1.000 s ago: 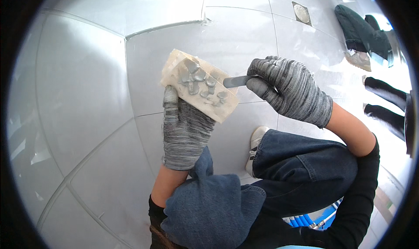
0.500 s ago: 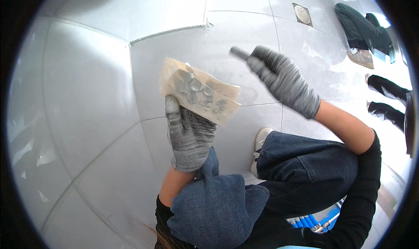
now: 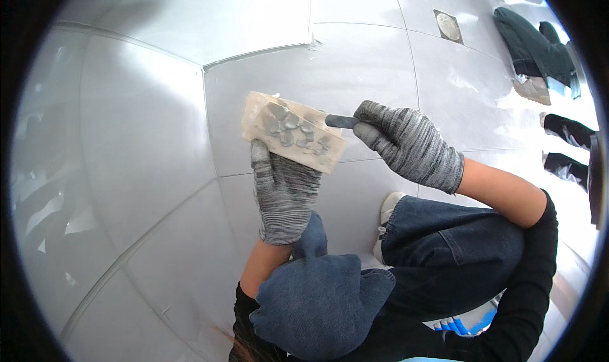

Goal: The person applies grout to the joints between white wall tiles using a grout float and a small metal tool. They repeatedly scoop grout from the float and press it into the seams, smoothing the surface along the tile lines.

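My left hand [image 3: 287, 194], in a grey knit glove, grips a beige rectangular piece of board [image 3: 317, 159] from below, with the thumb on its near edge. Several blobs of grey paste [image 3: 287, 124] are smeared across the board's top face. My right hand [image 3: 411, 143], gloved alike, is closed round a narrow dark-grey flat scraper [image 3: 341, 121]. Its tip is at the board's right end; whether it touches the board I cannot tell. The fingers under the board are hidden.
Pale grey tiles cover the floor [image 3: 355, 64] and the wall [image 3: 139, 121] on my left. A square floor drain [image 3: 448, 27] lies ahead to the right. Other people's legs [image 3: 530, 42] are at the far right. Blue objects [image 3: 458, 326] show beneath my bent leg [image 3: 450, 248].
My right hand has come down and left, bringing the scraper from above the board to its right end. The board has tilted, so its top face shows flatter. The view has shifted slightly.
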The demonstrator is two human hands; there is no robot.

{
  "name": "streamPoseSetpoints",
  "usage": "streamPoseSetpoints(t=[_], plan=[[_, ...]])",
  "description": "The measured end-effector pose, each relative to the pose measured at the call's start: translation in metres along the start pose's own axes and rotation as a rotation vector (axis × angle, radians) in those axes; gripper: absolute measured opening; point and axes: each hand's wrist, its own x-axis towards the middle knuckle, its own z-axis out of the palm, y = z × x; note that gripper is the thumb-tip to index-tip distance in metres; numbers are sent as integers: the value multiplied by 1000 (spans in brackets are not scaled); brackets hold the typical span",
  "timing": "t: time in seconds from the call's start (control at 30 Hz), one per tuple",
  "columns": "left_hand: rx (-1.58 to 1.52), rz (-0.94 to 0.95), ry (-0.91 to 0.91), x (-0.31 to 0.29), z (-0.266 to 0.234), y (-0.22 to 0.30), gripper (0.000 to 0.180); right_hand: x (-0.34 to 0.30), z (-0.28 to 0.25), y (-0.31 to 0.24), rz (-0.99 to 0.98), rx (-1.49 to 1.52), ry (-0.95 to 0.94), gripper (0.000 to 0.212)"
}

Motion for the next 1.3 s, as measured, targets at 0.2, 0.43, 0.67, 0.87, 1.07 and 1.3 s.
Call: streamPoseSetpoints(t=[0.2,0.43,0.67,0.87,1.07,1.3], plan=[[59,-53,-134,0,-8,-2,65,7,6,17,-86,490,-70,33],[-26,10,-60,21,-54,24,62,68,8,31,-216,550,-55,29],[-83,-103,30,27,-123,9,63,191,20,-59,-352,763,-194,31],[-81,-166,180,39,-154,5,64,277,49,-129,-283,1511,-466,39],[-33,-107,327,21,-154,-8,62,312,64,-141,-377,1763,-453,37],[57,-135,456,13,-151,-9,62,336,50,-128,-222,1635,-395,30]])
